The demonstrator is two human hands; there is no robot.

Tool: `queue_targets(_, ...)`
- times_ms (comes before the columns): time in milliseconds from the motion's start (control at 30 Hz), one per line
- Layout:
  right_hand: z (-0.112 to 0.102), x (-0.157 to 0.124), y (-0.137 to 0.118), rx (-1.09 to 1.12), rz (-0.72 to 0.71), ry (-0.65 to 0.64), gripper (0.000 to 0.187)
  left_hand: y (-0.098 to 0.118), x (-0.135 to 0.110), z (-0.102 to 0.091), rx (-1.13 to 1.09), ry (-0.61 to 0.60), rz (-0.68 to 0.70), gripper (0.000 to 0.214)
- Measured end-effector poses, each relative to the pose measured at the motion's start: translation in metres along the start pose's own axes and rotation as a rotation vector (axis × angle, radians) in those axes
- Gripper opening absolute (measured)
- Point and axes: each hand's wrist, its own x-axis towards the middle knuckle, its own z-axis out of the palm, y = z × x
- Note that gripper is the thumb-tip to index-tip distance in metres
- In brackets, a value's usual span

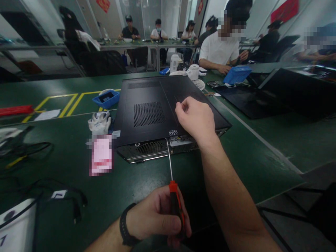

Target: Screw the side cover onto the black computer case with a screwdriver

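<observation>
A black computer case [168, 101] lies flat on the green table, its perforated back side facing me. My left hand [160, 213], with a dark watch on its wrist, is closed around the orange and black handle of a screwdriver [172, 189]. The screwdriver's shaft points away from me and its tip meets the upper edge of the case's back. Over the right part of the case's top is my right hand [196, 117], fingers curled in. Whether it pinches anything small is hidden.
Left of the case are a blue tray [106, 99], white gloves [99, 122] and a pink packet [102, 154]. Black cables [76, 206] lie at the lower left. White appliance parts [193, 71] stand behind the case. Across the table, a person in white [220, 49] handles a blue bin [237, 74].
</observation>
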Motion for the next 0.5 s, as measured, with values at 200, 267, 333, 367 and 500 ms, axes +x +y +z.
queue_targets(200, -0.0013, -0.0009, -0.0012, -0.001, 0.011, -0.004, 0.034, 0.0004, 0.0007, 0.0020, -0.022, -0.037, 0.026, 0.037)
queue_targets(267, -0.0011, -0.0009, -0.0010, -0.001, 0.008, -0.002, 0.033, 0.0015, 0.0000, 0.0037, -0.079, -0.041, 0.015, 0.038)
queue_targets(333, -0.0007, -0.0007, -0.0007, -0.004, 0.007, -0.004, 0.034, 0.0020, -0.0004, 0.0051, -0.124, -0.048, -0.009, 0.042)
queue_targets(367, -0.0005, -0.0006, -0.0006, -0.006, 0.006, -0.004, 0.034, 0.0019, -0.0004, 0.0056, -0.135, -0.049, -0.017, 0.043)
queue_targets(500, -0.0007, -0.0002, -0.0009, -0.010, 0.003, -0.003, 0.035, -0.0007, 0.0008, 0.0048, -0.135, -0.038, 0.016, 0.036)
